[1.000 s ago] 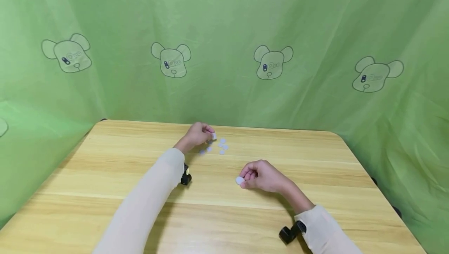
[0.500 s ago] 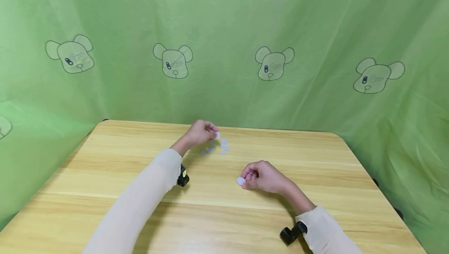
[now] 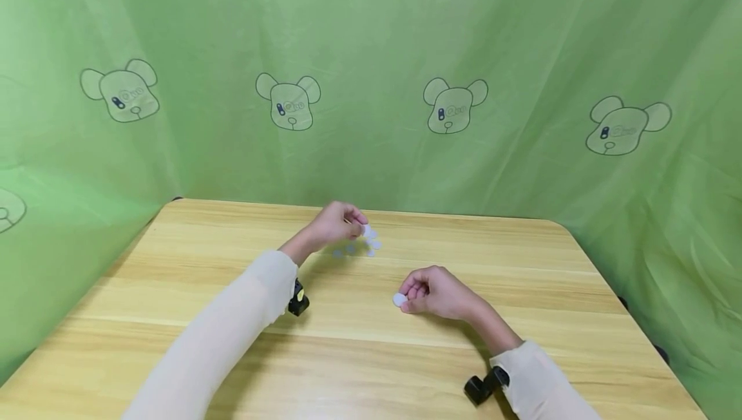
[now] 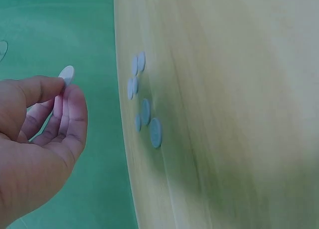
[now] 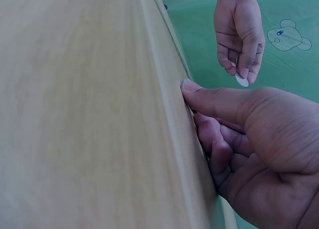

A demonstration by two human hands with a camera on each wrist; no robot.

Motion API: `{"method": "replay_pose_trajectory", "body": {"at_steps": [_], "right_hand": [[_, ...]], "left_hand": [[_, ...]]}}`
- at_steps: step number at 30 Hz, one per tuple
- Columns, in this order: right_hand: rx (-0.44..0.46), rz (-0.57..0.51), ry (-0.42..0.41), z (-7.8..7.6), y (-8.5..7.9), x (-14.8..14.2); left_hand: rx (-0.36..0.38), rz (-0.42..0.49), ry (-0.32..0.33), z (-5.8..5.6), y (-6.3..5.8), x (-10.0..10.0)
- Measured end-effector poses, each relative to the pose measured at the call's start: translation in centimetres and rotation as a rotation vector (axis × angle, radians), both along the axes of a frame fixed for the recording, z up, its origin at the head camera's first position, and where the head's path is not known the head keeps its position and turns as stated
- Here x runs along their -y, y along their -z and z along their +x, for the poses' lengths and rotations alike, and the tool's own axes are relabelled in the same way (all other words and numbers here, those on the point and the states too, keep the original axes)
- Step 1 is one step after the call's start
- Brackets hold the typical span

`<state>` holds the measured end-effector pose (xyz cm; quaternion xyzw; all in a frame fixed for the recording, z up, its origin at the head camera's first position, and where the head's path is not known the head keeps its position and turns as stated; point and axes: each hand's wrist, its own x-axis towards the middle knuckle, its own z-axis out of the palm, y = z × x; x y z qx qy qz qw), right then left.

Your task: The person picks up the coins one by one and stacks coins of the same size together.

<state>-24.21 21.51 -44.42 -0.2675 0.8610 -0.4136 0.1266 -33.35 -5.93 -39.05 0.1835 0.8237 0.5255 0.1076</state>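
Between thumb and fingertips, my left hand point(image 3: 333, 225) pinches a small flat white disc point(image 4: 68, 73). It hovers over the back part of the table, above several like discs point(image 4: 156, 133) lying scattered on the wood. From the head view, the held disc overlaps a few of these. My right hand point(image 3: 443, 294) is nearer the front and right, its fingers curled, pinching another white disc point(image 3: 399, 299) close over the tabletop. In the right wrist view, my right thumb point(image 5: 214, 100) hides most of that disc.
The light wood table point(image 3: 348, 368) ends at a back edge just behind the loose discs. Green curtain point(image 3: 371, 33) with bear-head prints hangs behind it and along both sides. A black wrist camera point(image 3: 485, 386) sits below my right sleeve, close to the table.
My left hand has moved a little to the right with its disc, rising slightly and then lowering over the scattered discs. My right hand stays in place, still pinching its disc.
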Motion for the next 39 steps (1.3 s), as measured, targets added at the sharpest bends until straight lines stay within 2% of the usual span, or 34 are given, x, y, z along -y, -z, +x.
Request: {"method": "replay_pose_trajectory", "body": {"at_steps": [6, 18, 34, 39], "right_hand": [[0.000, -0.004, -0.001, -0.1, 0.0, 0.1], [0.007, 0.003, -0.005, 0.0, 0.0, 0.1], [0.006, 0.011, 0.002, 0.0, -0.1, 0.1], [0.004, 0.012, 0.000, 0.1, -0.1, 0.1]], "left_hand": [[-0.040, -0.057, 0.036, 0.6, 0.2, -0.2], [-0.105, -0.105, 0.065, 2.1, 0.4, -0.2], [-0.124, -0.120, 0.099, 3.4, 1.4, -0.7], [-0.122, -0.138, 0.127, 3.9, 1.6, -1.1]]}}
